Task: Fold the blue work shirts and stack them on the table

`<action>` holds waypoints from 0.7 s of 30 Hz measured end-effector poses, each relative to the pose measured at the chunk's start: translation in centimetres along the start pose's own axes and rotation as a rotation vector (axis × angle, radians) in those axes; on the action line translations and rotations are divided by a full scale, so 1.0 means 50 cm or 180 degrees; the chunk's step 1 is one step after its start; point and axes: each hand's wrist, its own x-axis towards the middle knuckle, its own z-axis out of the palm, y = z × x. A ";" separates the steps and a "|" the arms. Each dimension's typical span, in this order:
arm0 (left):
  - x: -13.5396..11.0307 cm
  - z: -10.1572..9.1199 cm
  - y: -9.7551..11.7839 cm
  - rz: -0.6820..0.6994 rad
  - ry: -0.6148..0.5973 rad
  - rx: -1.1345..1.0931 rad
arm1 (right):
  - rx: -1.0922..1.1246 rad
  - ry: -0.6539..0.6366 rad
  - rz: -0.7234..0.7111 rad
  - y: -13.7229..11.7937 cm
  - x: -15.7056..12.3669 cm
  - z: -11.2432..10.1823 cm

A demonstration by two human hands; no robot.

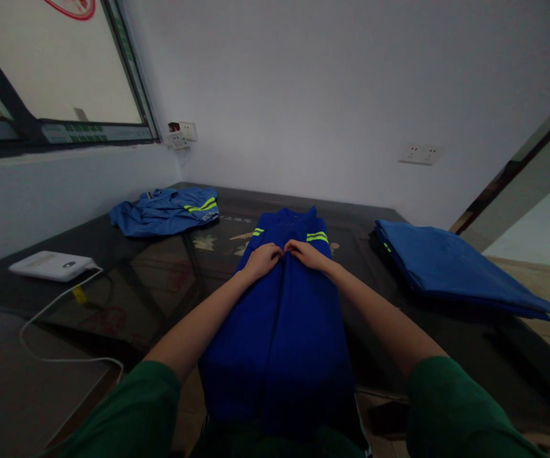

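Note:
A bright blue work jacket (303, 324) with yellow-green reflective stripes lies lengthwise before me, its collar pointing to the wall and its lower end hanging over the near table edge. On its front seam, below the collar, my left hand (266, 258) and my right hand (306, 253) sit close together. Both have their fingers bent and pinched on the fabric at the jacket's front opening. The fingertips nearly meet; any small fastener between them is too small to make out.
The dark glossy table (160, 273) reaches the wall. A crumpled blue garment (165, 213) lies at the back left, and folded blue clothes (456, 264) are stacked at the right edge. At left, a white device (53, 265) trails a white cable (41, 312) off the table.

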 end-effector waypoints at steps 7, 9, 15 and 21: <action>0.123 -0.018 -0.110 -0.1283 0.0446 -0.0208 | -0.0648 -0.0050 0.0103 -0.029 -0.009 0.027; 0.167 -0.018 -0.134 -0.1490 0.0257 -0.0198 | -0.0709 0.0060 0.0029 -0.034 -0.013 0.021; 0.265 0.012 -0.169 -0.1839 -0.0347 -0.0260 | -0.0328 0.1106 0.0153 0.049 -0.008 -0.066; 0.298 -0.002 -0.181 -0.2133 -0.1045 -0.0712 | -0.0392 0.1667 0.1780 0.245 0.012 -0.177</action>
